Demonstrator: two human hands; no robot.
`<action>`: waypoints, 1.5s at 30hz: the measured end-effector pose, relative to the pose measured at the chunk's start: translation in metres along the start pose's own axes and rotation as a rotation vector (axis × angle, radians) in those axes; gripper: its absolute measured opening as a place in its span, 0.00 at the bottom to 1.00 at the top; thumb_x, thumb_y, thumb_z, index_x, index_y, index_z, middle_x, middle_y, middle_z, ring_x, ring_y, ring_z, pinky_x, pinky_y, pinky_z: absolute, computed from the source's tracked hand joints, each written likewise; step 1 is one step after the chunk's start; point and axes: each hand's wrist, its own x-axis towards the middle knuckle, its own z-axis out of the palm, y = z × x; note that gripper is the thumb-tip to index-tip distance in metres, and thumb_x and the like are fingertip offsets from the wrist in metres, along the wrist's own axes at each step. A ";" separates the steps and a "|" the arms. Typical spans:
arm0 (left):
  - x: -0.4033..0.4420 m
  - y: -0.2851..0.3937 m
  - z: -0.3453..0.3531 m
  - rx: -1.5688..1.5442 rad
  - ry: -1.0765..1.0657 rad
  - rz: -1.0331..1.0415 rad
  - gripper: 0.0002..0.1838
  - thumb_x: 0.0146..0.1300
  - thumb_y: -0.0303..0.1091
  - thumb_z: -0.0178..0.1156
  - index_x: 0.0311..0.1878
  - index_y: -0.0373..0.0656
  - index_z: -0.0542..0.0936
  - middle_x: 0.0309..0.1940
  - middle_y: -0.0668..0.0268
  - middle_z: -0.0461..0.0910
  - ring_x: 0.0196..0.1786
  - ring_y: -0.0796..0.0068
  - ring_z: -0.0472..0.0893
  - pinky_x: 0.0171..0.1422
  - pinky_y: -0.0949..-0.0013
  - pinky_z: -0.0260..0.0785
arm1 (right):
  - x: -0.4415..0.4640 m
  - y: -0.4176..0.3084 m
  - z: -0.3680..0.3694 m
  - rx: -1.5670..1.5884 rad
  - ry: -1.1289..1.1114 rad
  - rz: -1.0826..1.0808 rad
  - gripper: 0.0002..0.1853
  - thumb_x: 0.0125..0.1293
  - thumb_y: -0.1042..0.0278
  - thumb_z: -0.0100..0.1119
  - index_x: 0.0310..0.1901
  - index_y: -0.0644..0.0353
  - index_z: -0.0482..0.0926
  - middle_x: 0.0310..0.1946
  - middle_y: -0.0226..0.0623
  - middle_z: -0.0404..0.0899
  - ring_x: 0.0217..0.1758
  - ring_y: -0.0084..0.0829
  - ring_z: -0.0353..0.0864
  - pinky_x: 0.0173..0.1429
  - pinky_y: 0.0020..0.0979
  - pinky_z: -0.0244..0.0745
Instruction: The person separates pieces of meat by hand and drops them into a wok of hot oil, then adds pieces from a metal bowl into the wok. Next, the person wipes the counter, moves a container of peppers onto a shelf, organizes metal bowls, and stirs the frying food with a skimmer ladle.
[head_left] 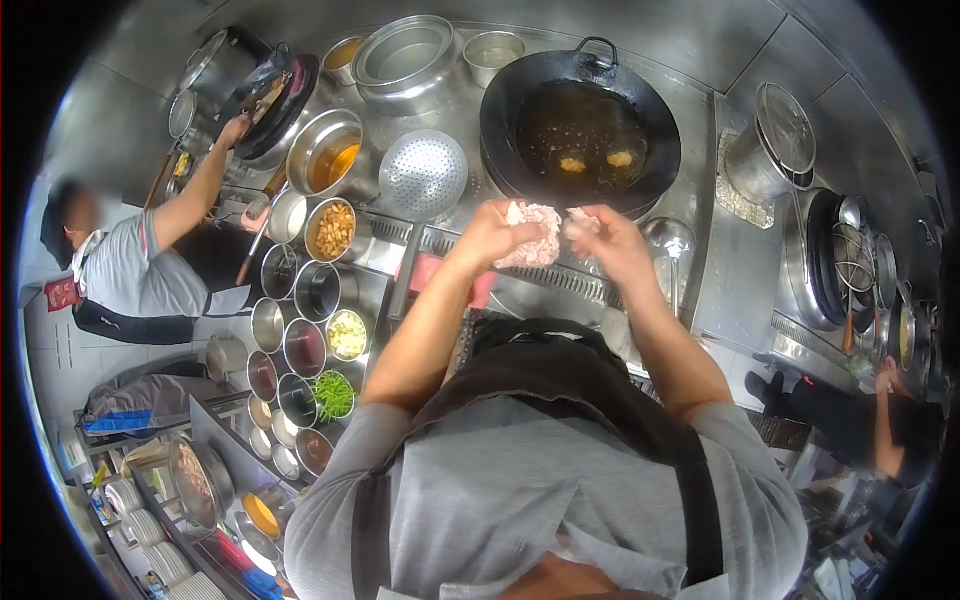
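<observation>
You have a long stainless-steel worktop (467, 118) in front of you. A person in a grey short-sleeved top (140, 262) stands at the left, reaching one hand to a dark wok (313, 80) near the worktop's far left corner, and a person in dark clothes (850, 425) is at the far right.

Toward the far edge, right of centre, sits a large round black metal wok (662, 125) with a looped handle, holding dark, bubbling oil. To its left, by the far edge, is a wide silver metal pot (372, 88). A round, perforated silver skimmer (423, 172) lies between that pot and the near edge, its long handle pointing toward you. Left of the skimmer stands a deep silver pot (305, 135) with orange liquid in it. A shiny metal ladle (668, 238) rests just beyond your right forearm, at the near edge.

Your left hand (490, 238) is half closed, fingers and thumb curled around a lumpy, pale pink mass of raw mince (535, 240), held just in front of the wok's near rim. Your right hand (615, 240) is nearly closed beside it, pinching a small pale pink piece (578, 224) between thumb and fingertips; the two hands are apart. Two small golden-yellow lumps (621, 159) sit in the oil, apart from each other, toward the wok's near side.
</observation>
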 end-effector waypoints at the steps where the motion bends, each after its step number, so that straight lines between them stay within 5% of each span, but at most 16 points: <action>1: 0.000 -0.001 0.002 0.063 -0.019 0.007 0.10 0.53 0.24 0.63 0.40 0.32 0.81 0.31 0.62 0.83 0.32 0.77 0.81 0.37 0.73 0.75 | 0.001 0.007 0.004 -0.121 -0.005 -0.080 0.17 0.59 0.64 0.65 0.45 0.67 0.78 0.30 0.33 0.81 0.27 0.19 0.77 0.33 0.23 0.73; 3: -0.002 -0.001 0.006 0.180 -0.038 0.000 0.10 0.54 0.25 0.63 0.40 0.33 0.80 0.32 0.64 0.82 0.32 0.78 0.81 0.37 0.73 0.74 | -0.002 -0.001 0.010 -0.425 -0.044 -0.181 0.19 0.57 0.63 0.65 0.47 0.67 0.77 0.31 0.35 0.82 0.29 0.22 0.79 0.36 0.26 0.74; 6: 0.000 -0.005 0.004 0.214 -0.062 0.048 0.09 0.54 0.25 0.64 0.40 0.35 0.80 0.33 0.65 0.82 0.34 0.79 0.80 0.39 0.73 0.74 | 0.001 0.006 0.008 -0.215 -0.113 -0.040 0.18 0.57 0.64 0.65 0.45 0.66 0.78 0.27 0.34 0.81 0.27 0.21 0.78 0.34 0.26 0.74; 13: 0.006 -0.021 0.008 0.132 -0.050 0.058 0.10 0.54 0.22 0.61 0.41 0.37 0.79 0.33 0.66 0.82 0.35 0.81 0.79 0.40 0.75 0.72 | -0.008 -0.001 0.003 -0.327 -0.103 0.072 0.14 0.58 0.67 0.63 0.42 0.67 0.78 0.23 0.31 0.79 0.22 0.18 0.74 0.28 0.24 0.70; 19: 0.010 -0.012 -0.010 -0.108 0.044 0.037 0.09 0.54 0.18 0.61 0.40 0.35 0.77 0.33 0.62 0.82 0.33 0.72 0.83 0.38 0.68 0.78 | -0.021 -0.019 -0.011 0.188 -0.004 0.036 0.07 0.62 0.73 0.60 0.39 0.66 0.79 0.24 0.31 0.79 0.23 0.18 0.74 0.28 0.21 0.71; 26: 0.008 -0.014 -0.003 -0.245 0.013 0.018 0.10 0.54 0.19 0.62 0.40 0.36 0.77 0.34 0.61 0.82 0.33 0.72 0.83 0.39 0.67 0.79 | -0.019 -0.016 -0.007 0.283 0.089 -0.040 0.13 0.67 0.62 0.56 0.35 0.65 0.79 0.23 0.33 0.79 0.22 0.22 0.75 0.28 0.23 0.71; 28: 0.005 -0.015 0.001 -0.252 0.011 0.013 0.10 0.53 0.19 0.62 0.40 0.36 0.77 0.34 0.61 0.82 0.33 0.71 0.83 0.39 0.66 0.79 | -0.019 -0.015 -0.013 0.337 0.231 0.117 0.17 0.69 0.58 0.54 0.30 0.64 0.77 0.22 0.34 0.78 0.21 0.22 0.74 0.26 0.24 0.69; 32: 0.000 -0.021 -0.003 -0.241 0.022 -0.027 0.10 0.53 0.19 0.62 0.40 0.36 0.76 0.34 0.60 0.82 0.33 0.70 0.83 0.39 0.66 0.79 | -0.012 0.003 -0.023 0.393 0.232 0.032 0.14 0.66 0.62 0.58 0.24 0.59 0.74 0.18 0.30 0.73 0.19 0.21 0.70 0.23 0.23 0.63; 36: -0.004 -0.025 -0.009 -0.343 0.031 -0.060 0.09 0.54 0.20 0.60 0.39 0.36 0.74 0.32 0.58 0.81 0.31 0.66 0.83 0.36 0.63 0.80 | -0.014 -0.001 -0.022 0.463 0.247 -0.048 0.05 0.60 0.73 0.63 0.33 0.62 0.76 0.27 0.30 0.76 0.26 0.20 0.71 0.28 0.22 0.65; 37: -0.006 -0.025 -0.011 -0.386 0.038 -0.072 0.09 0.54 0.20 0.60 0.39 0.37 0.74 0.32 0.57 0.81 0.31 0.64 0.83 0.35 0.62 0.80 | -0.014 -0.001 -0.025 0.468 0.232 -0.082 0.10 0.58 0.76 0.63 0.42 0.65 0.77 0.31 0.30 0.77 0.28 0.20 0.73 0.31 0.22 0.67; 41: -0.017 -0.017 -0.021 -0.514 0.072 -0.099 0.09 0.55 0.22 0.60 0.40 0.37 0.74 0.32 0.57 0.80 0.31 0.63 0.83 0.36 0.60 0.80 | -0.010 0.005 -0.049 0.492 0.275 -0.064 0.16 0.57 0.79 0.62 0.49 0.67 0.76 0.38 0.35 0.78 0.31 0.22 0.76 0.35 0.21 0.69; 45: -0.017 -0.030 -0.041 -0.569 0.108 -0.066 0.12 0.56 0.22 0.59 0.44 0.36 0.75 0.34 0.58 0.80 0.36 0.63 0.83 0.41 0.59 0.79 | -0.014 0.001 -0.045 0.455 0.279 0.100 0.16 0.57 0.79 0.62 0.48 0.67 0.77 0.35 0.36 0.79 0.29 0.23 0.76 0.33 0.20 0.69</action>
